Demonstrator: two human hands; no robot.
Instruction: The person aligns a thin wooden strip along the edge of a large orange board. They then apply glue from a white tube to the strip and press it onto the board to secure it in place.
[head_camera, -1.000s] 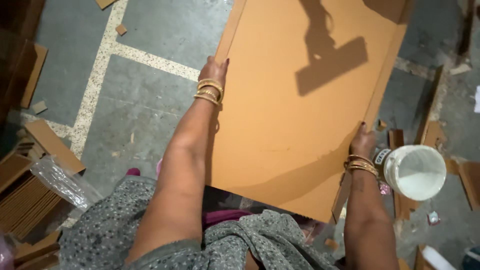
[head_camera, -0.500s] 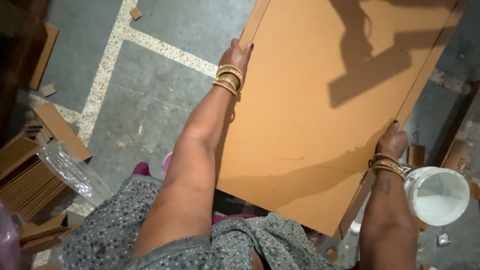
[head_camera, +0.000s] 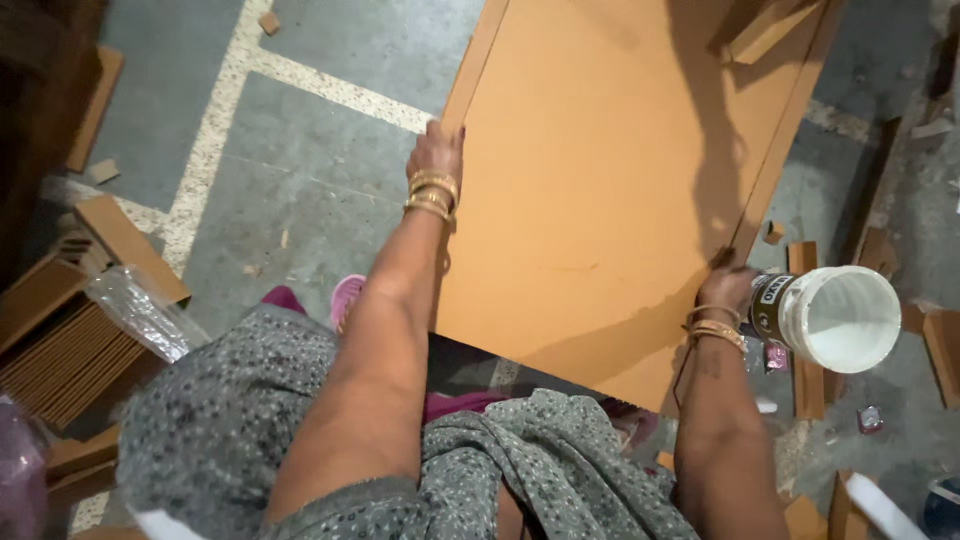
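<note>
Big board (head_camera: 620, 190): matt orange-brown, smooth face, looks like fibreboard or laminated wood, edges plain. Left hand (head_camera: 435, 155) and right hand (head_camera: 728, 290) on its edges, both wrists with shiny gold-coloured metal bangles (head_camera: 430, 195). Bucket (head_camera: 835, 318): white plastic, smooth, slightly glossy, white inside. Floor (head_camera: 300, 220): grey concrete, rough, scuffed, pale speckled stone strips. Stacked strips (head_camera: 60, 350): brown matt wood or board. Wrap (head_camera: 140, 310): clear crinkled plastic film, shiny. Clothing (head_camera: 230, 420): grey dotted cloth, soft matt.

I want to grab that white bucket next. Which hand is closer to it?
Probably the right hand. It grips the board's right edge right beside the white bucket. The left hand holds the far edge, across the board.
</note>
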